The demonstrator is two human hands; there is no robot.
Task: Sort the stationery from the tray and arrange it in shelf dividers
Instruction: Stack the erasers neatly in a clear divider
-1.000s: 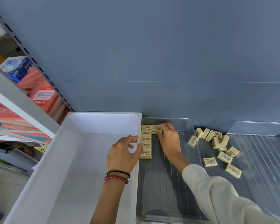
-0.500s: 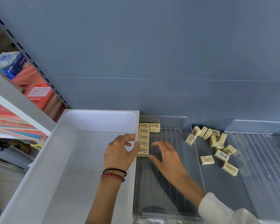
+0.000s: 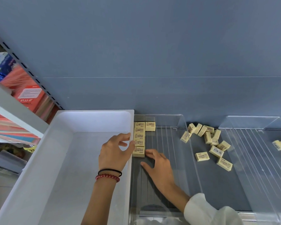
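Eraser column [image 3: 139, 138]: five yellow erasers lie end to end along the left wall of the clear divider [image 3: 172, 143], centre of the frame. A sideways nudge would probably skew the line, because only the wall on its left steadies it.
Nearest eraser [image 3: 138, 151]: this is the lowest of the column and the most exposed. A push on its right face could turn it or drive it under the left thumb.
Single eraser [image 3: 150, 126]: it starts a second column at the top. It stands alone there, so a later piece slid up too hard would likely shift it.
Loose erasers [image 3: 211, 143]: a scattered heap lies right of centre, outside the divider wall. A reach across that wall risks dragging the sleeve [image 3: 206, 211] over it.
Right hand [image 3: 161, 169]: it lies flat on the divider floor with the fingers [image 3: 150, 153] straight and spread, holding nothing. The foremost fingertip is just beside the nearest eraser's right edge, and contact cannot be judged.
Left hand [image 3: 114, 153]: it rests over the right rim of the white tray [image 3: 94, 112] with the fingers loosely curled around nothing. The thumb [image 3: 131, 146] is close against the column's left side.
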